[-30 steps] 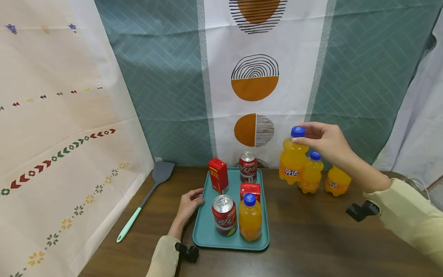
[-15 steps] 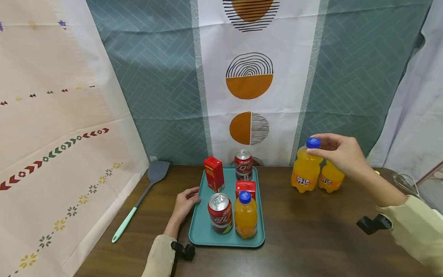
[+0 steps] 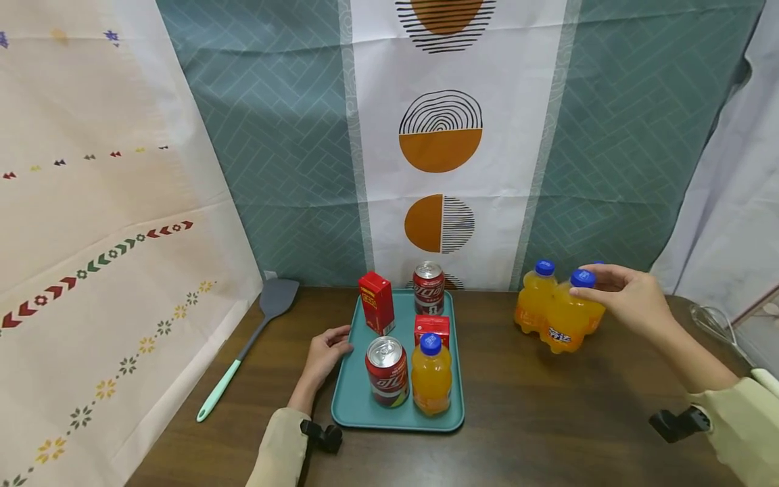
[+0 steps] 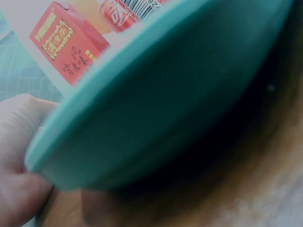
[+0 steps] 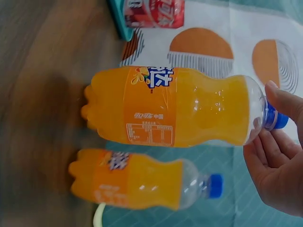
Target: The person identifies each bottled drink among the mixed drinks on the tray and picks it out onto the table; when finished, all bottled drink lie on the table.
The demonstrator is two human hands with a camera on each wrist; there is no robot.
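In the head view my right hand [image 3: 635, 301] pinches an orange soda bottle [image 3: 566, 321] by its blue cap. It hangs upright in front of a second orange soda bottle [image 3: 533, 301] and a third [image 3: 598, 316], mostly hidden; whether its base touches the table I cannot tell. The right wrist view shows thumb and fingers round the cap [image 5: 280, 120]. My left hand [image 3: 324, 355] grips the left rim of a teal tray [image 3: 365, 423]. On that tray stand cola cans [image 3: 387, 372] [image 3: 429, 289], red drink cartons [image 3: 377, 302] [image 3: 432, 329] and another orange soda bottle [image 3: 431, 379].
A grey spatula [image 3: 278, 297] with a mint handle lies left of the tray on the brown table [image 3: 517, 433]. Patterned cloths [image 3: 292, 169] hang behind and to the left. At the right back lies a wire whisk-like object [image 3: 712, 321].
My right hand has carried the bottle rightward and lower, past the second bottle, which now shows on its left. My left hand stays at the tray's rim.
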